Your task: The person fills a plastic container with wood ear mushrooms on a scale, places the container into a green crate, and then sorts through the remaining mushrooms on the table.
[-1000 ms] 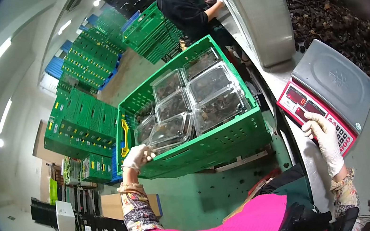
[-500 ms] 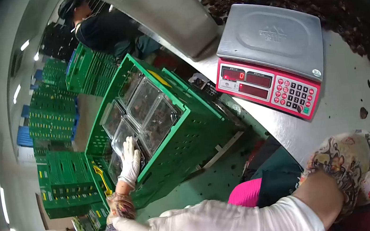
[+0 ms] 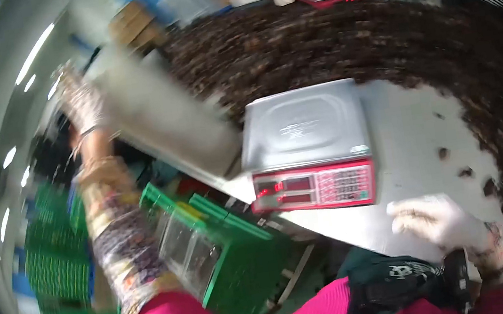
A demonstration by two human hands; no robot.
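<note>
A: What's nearest?
B: The white-gloved right hand, fingers curled, over the worktop; I cannot tell whether its grip pinches anything. Just beyond sits the scale.
A: Farther?
B: The left hand, raised beside a metal panel, its grip too blurred to tell. Past the scale, a dark heap.
A: Which step?
B: Likely a left-handed reach; the next move probably calls for a sure left grasp.

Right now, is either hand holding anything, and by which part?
Nothing shows in the right hand, loosely curled near the scale. The left hand is too blurred to tell whether it holds anything.
</note>
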